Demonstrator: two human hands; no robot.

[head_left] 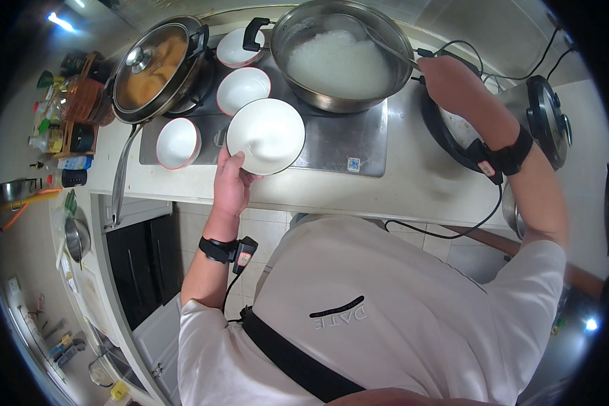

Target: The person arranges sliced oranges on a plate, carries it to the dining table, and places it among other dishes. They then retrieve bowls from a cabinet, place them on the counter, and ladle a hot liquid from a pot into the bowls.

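My left hand (230,181) holds a white bowl (267,139) by its near left side, thumb on the rim, above the front of the hob. The bowl looks empty. My right hand (452,86) is closed around the handle of a metal ladle (390,51). The ladle reaches left into a wide steel pot (333,103) at the back of the hob, its head lying at the far side. Cloudy white, porridge-like food (342,64) fills the pot's lower part. My right forearm passes over an open pot-like appliance (448,132) with white residue inside.
Three white bowls with red rims (243,91) stand around the hob's left half. A lidded frying pan (152,71) sits at the left, its long handle (120,179) jutting over the counter edge. A dark-rimmed lid (547,122) leans at the right, near loose cables (538,61).
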